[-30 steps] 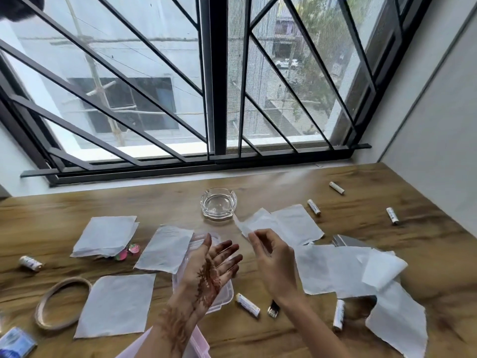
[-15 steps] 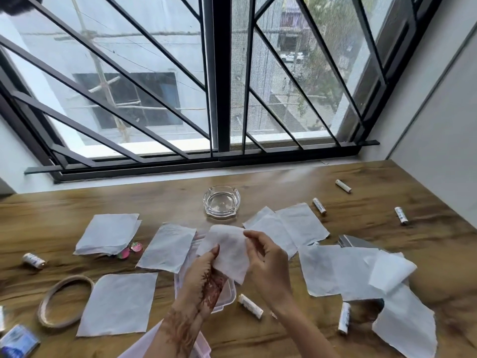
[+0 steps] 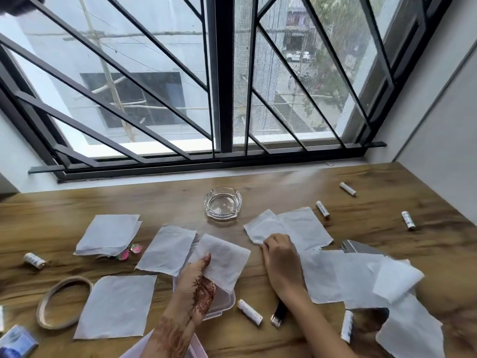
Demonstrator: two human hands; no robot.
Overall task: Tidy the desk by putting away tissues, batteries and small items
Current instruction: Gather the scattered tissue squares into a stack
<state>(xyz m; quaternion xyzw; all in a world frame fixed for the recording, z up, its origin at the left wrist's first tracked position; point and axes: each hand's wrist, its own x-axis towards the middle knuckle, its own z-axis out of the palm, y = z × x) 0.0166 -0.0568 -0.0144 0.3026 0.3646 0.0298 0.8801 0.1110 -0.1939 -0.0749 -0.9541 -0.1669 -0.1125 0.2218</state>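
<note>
My left hand [image 3: 195, 288], marked with henna, holds a white tissue [image 3: 224, 259] over a clear plastic box [image 3: 224, 303] near the desk's front. My right hand [image 3: 280, 257] rests with its fingertips pinching the near corner of another tissue [image 3: 263, 227] that lies flat on the desk. Several more tissues [image 3: 116, 306] are spread across the wood. White batteries lie scattered: one [image 3: 249, 311] beside the box, one [image 3: 322, 209] past the tissues, one [image 3: 34, 260] at the left.
A glass ashtray [image 3: 222, 202] stands at the middle back. A wooden ring [image 3: 63, 302] and a blue packet [image 3: 16, 341] lie front left, small pink items [image 3: 130, 250] under a tissue. A dark metal object [image 3: 357, 247] pokes out at the right. The barred window [image 3: 219, 86] bounds the far edge.
Both hands held one tissue over the box; now my left hand keeps it alone, and my right hand has moved right and forward onto another tissue on the desk.
</note>
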